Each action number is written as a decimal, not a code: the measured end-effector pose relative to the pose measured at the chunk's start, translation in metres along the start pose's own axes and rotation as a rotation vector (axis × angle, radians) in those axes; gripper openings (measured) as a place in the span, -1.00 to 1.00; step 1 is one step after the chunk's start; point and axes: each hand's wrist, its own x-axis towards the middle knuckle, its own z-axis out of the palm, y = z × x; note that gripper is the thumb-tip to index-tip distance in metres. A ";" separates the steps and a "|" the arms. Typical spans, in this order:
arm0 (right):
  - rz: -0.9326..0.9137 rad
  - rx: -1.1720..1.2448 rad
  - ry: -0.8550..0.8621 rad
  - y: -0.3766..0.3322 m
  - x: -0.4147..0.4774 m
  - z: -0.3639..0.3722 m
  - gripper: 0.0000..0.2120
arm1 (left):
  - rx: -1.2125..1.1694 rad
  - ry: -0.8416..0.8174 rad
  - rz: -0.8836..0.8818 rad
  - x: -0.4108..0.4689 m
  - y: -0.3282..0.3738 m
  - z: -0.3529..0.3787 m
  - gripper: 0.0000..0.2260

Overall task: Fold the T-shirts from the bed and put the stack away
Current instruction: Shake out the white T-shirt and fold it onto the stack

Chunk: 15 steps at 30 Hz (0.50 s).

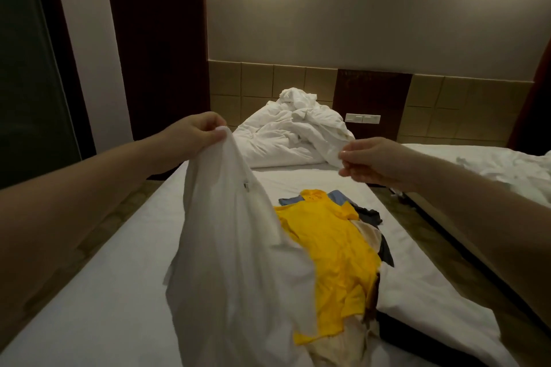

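While my left hand (196, 131) pinches the white T-shirt (238, 247) above the bed (89, 292), I cannot tell whether my right hand (372, 161) grips anything.

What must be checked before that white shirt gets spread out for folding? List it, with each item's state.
1. Left hand grips the white T-shirt at its top: ok.
2. Right hand on the shirt too: not ok, it hangs from the left alone.
3. Shirt lifted off the yellow T-shirt: not ok, its lower part drapes over it.
4. Bare bed sheet on the left to lay it on: ok.
5. Shirt right side out: cannot tell.
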 end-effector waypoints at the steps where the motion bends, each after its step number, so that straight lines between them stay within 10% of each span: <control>1: -0.034 -0.124 -0.005 0.006 0.001 0.009 -0.89 | 0.023 -0.036 0.030 -0.002 0.007 0.002 -0.91; 15: -0.184 -0.384 -0.216 0.081 0.018 0.127 -0.61 | 0.048 -0.197 0.163 -0.014 0.045 0.023 -0.86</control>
